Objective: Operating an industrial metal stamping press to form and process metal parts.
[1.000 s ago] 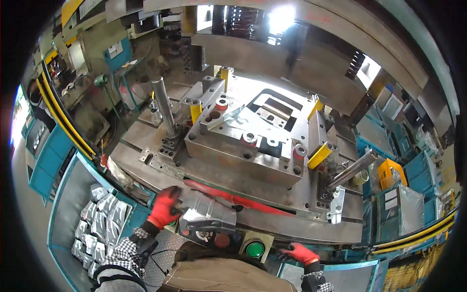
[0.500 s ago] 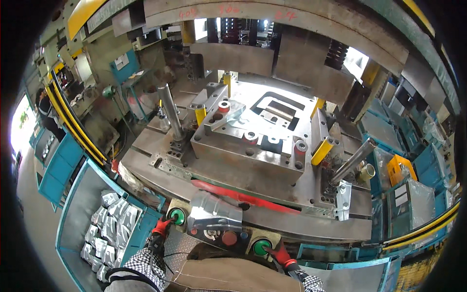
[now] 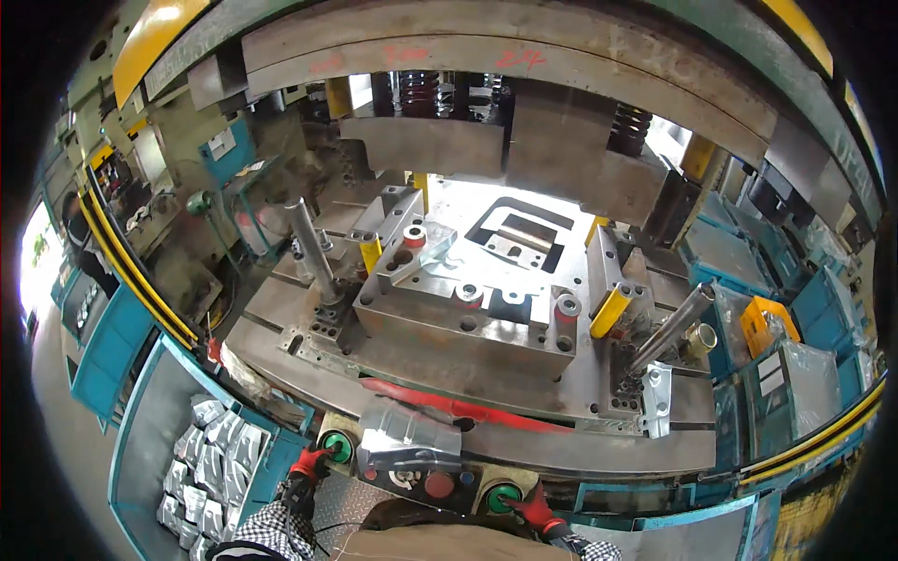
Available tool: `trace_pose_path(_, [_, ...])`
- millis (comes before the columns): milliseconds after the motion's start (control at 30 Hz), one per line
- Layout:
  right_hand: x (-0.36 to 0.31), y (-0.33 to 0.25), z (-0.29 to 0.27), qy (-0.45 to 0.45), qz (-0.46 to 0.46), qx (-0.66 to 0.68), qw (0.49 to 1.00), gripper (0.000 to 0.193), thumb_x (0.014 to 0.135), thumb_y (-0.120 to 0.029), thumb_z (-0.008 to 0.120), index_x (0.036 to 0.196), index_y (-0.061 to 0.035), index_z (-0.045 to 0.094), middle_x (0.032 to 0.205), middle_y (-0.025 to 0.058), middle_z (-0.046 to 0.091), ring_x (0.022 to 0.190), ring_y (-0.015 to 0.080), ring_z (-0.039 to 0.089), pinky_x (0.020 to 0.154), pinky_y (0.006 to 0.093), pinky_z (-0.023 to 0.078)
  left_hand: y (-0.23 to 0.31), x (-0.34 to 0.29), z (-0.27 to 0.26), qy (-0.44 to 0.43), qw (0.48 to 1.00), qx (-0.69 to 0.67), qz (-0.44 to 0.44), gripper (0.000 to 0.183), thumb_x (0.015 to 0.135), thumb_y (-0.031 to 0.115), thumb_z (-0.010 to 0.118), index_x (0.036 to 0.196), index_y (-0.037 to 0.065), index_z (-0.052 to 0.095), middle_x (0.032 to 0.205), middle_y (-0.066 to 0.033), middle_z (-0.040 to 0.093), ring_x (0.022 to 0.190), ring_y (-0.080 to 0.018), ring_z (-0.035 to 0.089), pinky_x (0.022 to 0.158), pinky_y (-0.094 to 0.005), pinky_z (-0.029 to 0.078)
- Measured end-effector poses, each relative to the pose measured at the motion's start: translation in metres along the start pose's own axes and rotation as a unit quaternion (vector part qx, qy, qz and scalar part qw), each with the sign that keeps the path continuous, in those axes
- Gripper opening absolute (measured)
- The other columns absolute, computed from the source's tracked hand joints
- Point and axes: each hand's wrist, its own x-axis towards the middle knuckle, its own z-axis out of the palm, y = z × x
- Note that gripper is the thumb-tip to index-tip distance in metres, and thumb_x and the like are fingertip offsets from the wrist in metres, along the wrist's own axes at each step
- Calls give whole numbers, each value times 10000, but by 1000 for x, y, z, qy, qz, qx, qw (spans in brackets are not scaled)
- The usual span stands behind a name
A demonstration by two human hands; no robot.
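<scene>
Big stamping press (image 3: 486, 122) fills the view, its grey die block (image 3: 468, 309) sitting mid-bed under the raised upper plate; blue bin (image 3: 140, 439) of shiny stamped parts (image 3: 201, 467) off the bed's left front corner. A bent metal sheet part (image 3: 407, 435) lies on the control panel (image 3: 440, 477) at the bed's front edge, between two green buttons. Left hand (image 3: 311, 462), red glove, grip pressed on the left green button (image 3: 335, 445); right hand (image 3: 533, 510) fingers pressed on the right green button (image 3: 500, 496), neither pinching anything.
</scene>
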Motion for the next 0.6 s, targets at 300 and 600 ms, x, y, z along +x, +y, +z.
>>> trace_pose_path(300, [-5, -49, -5, -16, -14, -2, 1000, 1045, 773, -197, 968, 1550, 6, 301, 1511, 165, 549, 1408, 286, 535, 1197, 438, 424, 1, 9, 17, 34, 999, -26, -12, 387, 893, 137, 805, 1260, 88, 689, 1072, -94, 748, 895, -306, 737, 774, -483, 628])
trace_pose_path(600, [-8, -80, -3, -34, -21, 50, 998, 938, 778, -198, 956, 1494, 22, 391, 1456, 183, 610, 1341, 294, 601, 1144, 429, 465, 5, 7, 10, 15, 999, -35, -12, 384, 878, 128, 823, 1240, 81, 704, 1022, -91, 756, 837, -282, 743, 737, -463, 630])
